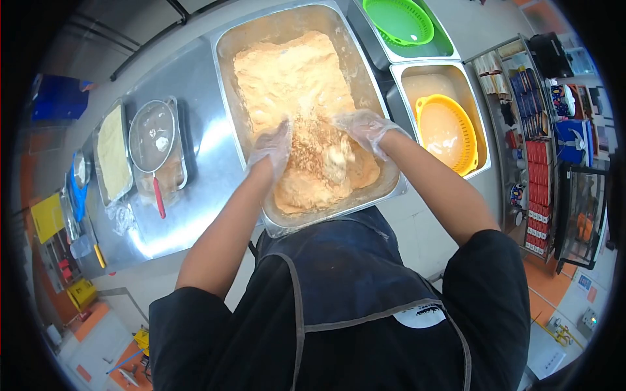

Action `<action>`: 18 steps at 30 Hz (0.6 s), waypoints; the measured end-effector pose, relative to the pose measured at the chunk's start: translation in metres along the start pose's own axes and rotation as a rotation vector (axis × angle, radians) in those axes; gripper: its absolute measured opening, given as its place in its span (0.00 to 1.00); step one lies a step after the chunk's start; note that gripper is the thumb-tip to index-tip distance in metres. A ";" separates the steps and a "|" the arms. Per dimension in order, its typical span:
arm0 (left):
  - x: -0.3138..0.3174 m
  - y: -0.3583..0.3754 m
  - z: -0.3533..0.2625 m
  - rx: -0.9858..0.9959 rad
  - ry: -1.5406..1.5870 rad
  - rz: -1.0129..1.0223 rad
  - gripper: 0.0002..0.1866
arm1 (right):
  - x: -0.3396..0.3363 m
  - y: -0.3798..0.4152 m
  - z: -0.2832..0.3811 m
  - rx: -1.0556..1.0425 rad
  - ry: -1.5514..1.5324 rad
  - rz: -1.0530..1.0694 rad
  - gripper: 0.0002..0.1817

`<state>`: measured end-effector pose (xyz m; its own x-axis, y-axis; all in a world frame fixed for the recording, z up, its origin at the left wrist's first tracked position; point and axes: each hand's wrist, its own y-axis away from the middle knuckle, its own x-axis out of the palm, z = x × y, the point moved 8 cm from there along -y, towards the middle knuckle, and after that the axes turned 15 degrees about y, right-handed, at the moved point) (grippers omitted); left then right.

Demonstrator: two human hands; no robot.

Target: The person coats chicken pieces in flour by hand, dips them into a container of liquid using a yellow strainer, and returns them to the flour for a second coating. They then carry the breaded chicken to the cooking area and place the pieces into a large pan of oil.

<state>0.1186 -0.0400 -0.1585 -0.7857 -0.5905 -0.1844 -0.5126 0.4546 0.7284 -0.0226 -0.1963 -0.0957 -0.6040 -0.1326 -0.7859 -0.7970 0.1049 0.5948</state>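
Observation:
My left hand (272, 142), in a clear plastic glove, is at the left side of a heap of pale orange breading flour (290, 72) in a deep metal pan (229, 85). My right hand (366, 128), gloved the same way, is opposite it at the right side of the heap. Both hands look open, fingers stretched toward the middle and partly hidden by flour. Between them, loose brown crumbs (313, 140) are blurred by motion. A pale, flour-coated piece (338, 159) is among the crumbs, too blurred to name.
Right of the pan, a yellow basket (474, 133) sits in a metal tub (399, 77) of cloudy liquid, with a green basket (427, 32) in another tub behind. A red-handled strainer (158, 195) lies over a tray on the left, beside a tray of pale powder (112, 153). Shelves (489, 98) stand far right.

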 end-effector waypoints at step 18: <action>0.003 0.097 -0.033 -0.221 0.720 0.008 0.37 | 0.045 0.022 -0.014 0.717 -1.827 0.002 0.33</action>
<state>0.0779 -0.0201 -0.0670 -0.3291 -0.9124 0.2432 -0.3669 0.3609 0.8574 -0.0674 -0.2137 -0.1154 0.4963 0.8254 -0.2689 -0.3644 0.4792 0.7985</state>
